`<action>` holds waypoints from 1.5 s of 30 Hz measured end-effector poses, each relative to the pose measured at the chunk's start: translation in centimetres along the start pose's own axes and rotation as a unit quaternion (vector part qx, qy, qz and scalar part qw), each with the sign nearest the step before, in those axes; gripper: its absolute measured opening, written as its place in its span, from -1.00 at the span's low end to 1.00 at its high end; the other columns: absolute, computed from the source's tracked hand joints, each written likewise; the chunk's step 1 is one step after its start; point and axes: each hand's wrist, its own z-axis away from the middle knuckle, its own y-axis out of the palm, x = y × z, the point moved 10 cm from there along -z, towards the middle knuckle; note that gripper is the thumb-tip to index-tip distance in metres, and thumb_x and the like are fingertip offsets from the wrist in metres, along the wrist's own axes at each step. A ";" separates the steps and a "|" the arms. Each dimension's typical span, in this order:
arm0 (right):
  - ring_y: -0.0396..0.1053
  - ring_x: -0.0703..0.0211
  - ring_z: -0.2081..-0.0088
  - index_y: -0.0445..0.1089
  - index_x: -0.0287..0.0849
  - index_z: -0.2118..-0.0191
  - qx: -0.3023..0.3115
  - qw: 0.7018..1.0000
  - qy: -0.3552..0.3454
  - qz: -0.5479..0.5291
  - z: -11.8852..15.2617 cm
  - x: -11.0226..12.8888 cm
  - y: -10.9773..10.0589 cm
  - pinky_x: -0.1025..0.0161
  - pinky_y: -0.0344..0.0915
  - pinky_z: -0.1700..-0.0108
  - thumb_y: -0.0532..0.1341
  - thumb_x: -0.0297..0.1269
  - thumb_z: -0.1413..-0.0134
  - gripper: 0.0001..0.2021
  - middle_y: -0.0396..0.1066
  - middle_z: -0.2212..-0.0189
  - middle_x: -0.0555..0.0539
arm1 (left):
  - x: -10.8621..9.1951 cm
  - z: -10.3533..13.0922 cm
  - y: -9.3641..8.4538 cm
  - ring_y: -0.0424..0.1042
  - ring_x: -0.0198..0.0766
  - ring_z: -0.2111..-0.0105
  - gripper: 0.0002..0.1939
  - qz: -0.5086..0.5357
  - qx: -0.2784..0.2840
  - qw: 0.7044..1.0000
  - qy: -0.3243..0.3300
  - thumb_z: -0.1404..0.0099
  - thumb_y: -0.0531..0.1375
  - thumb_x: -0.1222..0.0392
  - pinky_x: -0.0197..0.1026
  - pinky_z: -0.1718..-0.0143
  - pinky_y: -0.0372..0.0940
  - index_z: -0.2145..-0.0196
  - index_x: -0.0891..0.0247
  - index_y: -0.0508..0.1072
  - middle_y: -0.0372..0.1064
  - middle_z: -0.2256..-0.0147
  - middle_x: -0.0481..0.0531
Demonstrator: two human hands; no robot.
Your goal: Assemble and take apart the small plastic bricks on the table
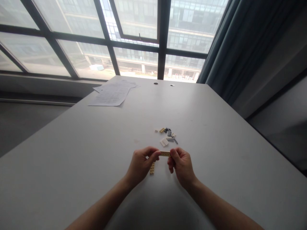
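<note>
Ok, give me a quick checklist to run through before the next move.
1. Left hand gripping the narrow tan plastic piece: ok, at its left end.
2. Right hand gripping the same piece: ok, at its right end.
3. Tan studded plastic strip fully visible: not ok, the left hand hides part.
4. That strip free of the left hand: cannot tell.
5. Small grey plastic pieces apart from both hands: ok, beyond them.
6. White printed paper sheets away from the pieces: ok.

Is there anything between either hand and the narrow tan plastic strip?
Nothing visible: left hand and right hand pinch opposite ends of the narrow tan plastic strip. The studded tan plastic piece beside the left hand blocks neither.
</note>
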 end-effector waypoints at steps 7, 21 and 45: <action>0.23 0.38 0.66 0.32 -0.22 0.45 -0.010 1.000 0.001 -0.001 -0.2 0.0 -0.3 0.42 0.16 0.65 0.29 -0.10 -0.03 -0.72 0.36 0.64 0.06 | 0.6 0.1 0.1 0.43 -0.32 0.51 -0.78 0.042 -0.006 0.999 -0.007 -0.24 0.20 0.08 -0.32 0.43 0.33 0.39 0.29 0.51 0.48 0.52 -0.02; 0.39 0.24 0.44 0.41 -0.18 0.31 -0.009 0.996 -0.056 0.065 0.2 1.5 -0.1 0.26 0.34 0.32 0.31 -0.28 0.02 -0.86 0.44 0.49 0.02 | 0.9 0.2 -1.0 0.43 -0.32 0.43 -0.84 0.044 -0.062 0.997 0.015 -0.18 0.24 0.22 -0.27 0.34 0.36 0.24 0.25 0.48 0.47 0.43 -0.04; 0.40 0.29 0.54 0.37 -0.20 0.36 0.060 0.998 -0.019 0.025 0.8 0.7 1.7 0.33 0.33 0.45 0.38 -0.26 0.09 -0.79 0.44 0.54 0.04 | 0.8 0.3 -0.7 0.42 -0.33 0.42 -0.87 0.030 -0.045 0.999 0.006 -0.19 0.24 0.22 -0.30 0.32 0.33 0.28 0.26 0.50 0.48 0.41 -0.03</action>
